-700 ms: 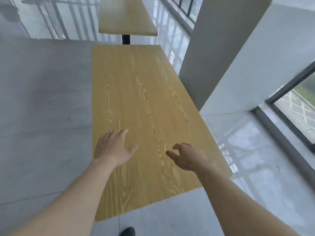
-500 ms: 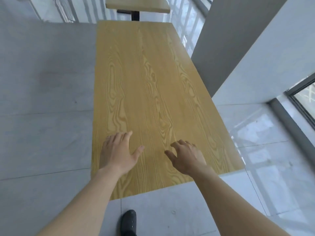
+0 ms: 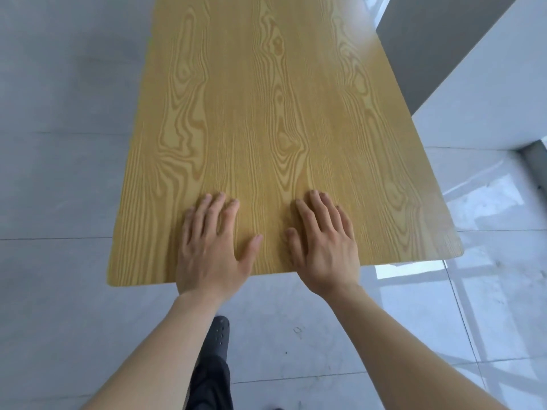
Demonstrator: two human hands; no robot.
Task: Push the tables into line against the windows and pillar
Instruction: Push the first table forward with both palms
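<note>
Worktop (image 3: 266, 128) of yellow wood-grain laminate with rounded corners stretches away from the person in the head view, its near edge under both palms. Left hand (image 3: 211, 250) lies flat on it, fingers spread wide, holding nothing; right hand (image 3: 324, 247) lies flat just beside it, fingers together, also empty. A grey-and-white pillar (image 3: 461, 69) stands close along the worktop's right side. Glossy grey floor tiles (image 3: 59, 173) surround it, and a black perforated clog (image 3: 217, 335) shows below between the forearms.

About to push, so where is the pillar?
In the head view the pillar stands upper right, beside the table's far right edge.
</note>
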